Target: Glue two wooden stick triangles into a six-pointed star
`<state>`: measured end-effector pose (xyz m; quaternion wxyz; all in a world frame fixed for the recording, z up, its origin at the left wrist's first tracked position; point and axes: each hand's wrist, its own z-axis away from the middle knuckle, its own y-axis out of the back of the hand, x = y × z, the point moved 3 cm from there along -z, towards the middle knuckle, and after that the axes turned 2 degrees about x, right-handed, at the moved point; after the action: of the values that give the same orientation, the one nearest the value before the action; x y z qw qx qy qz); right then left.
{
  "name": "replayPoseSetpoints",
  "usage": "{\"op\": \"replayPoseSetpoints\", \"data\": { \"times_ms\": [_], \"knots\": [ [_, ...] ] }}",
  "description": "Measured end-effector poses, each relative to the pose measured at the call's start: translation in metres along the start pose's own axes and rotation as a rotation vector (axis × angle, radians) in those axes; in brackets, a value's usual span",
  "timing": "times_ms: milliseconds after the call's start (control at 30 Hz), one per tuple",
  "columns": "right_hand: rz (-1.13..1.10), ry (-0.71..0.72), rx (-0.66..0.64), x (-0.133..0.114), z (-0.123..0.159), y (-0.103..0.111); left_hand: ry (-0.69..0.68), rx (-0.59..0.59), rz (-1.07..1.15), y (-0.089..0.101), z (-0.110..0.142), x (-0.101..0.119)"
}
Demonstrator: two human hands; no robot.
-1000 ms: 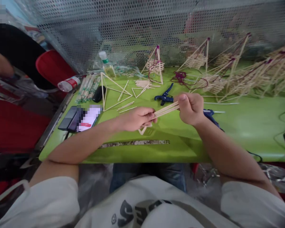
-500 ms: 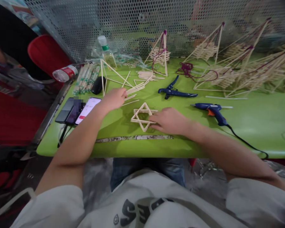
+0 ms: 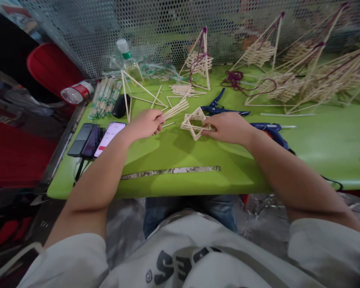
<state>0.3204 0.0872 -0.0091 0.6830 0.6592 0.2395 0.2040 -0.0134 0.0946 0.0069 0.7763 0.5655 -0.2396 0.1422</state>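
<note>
My left hand (image 3: 148, 123) is closed on a small bundle of thin wooden sticks (image 3: 177, 109), which fan out to the right from its fingers. A six-pointed star frame made of stacked sticks (image 3: 195, 127) is pinched at its right side between the thumb and fingers of my right hand (image 3: 225, 127). The star looks tilted, and a shadow lies on the green table below it. Just behind my right hand are blue cutting pliers (image 3: 217, 107). My right forearm partly covers a blue glue gun (image 3: 268, 128).
Several stick pyramids with purple cord (image 3: 204, 60) stand along the back and right of the green table (image 3: 168, 186). A bare triangular stick frame (image 3: 144, 89), wrapped stick bundles (image 3: 103, 98), a bottle (image 3: 130, 62) and phones (image 3: 109, 138) occupy the left. A glue stick (image 3: 288, 115) lies at right.
My right hand has moved away from me and slightly right, carrying the star off its former spot near the table front. My left hand has shifted little, with sticks now in its grip.
</note>
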Motion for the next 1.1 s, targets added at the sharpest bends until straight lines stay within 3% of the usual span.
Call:
{"op": "replayPoseSetpoints", "data": {
  "times_ms": [333, 533, 833, 1000, 1100],
  "knots": [
    [-0.117, 0.037, -0.058, 0.0, 0.001, 0.002, 0.013, -0.076, -0.166, -0.024, 0.013, 0.016],
    [-0.148, 0.044, -0.069, 0.003, 0.0, -0.001, -0.011, 0.065, -0.298, -0.016, 0.012, 0.014],
    [-0.159, 0.025, -0.11, 0.003, -0.002, 0.0, -0.004, 0.062, -0.376, -0.01, 0.014, 0.017],
    [-0.306, 0.011, 0.031, 0.003, 0.017, 0.028, 0.002, 0.098, -0.427, -0.006, 0.006, 0.013],
    [-0.66, 0.207, 0.162, -0.01, 0.054, 0.06, 0.005, 0.081, -0.423, -0.007, 0.0, 0.007]
  ]
}}
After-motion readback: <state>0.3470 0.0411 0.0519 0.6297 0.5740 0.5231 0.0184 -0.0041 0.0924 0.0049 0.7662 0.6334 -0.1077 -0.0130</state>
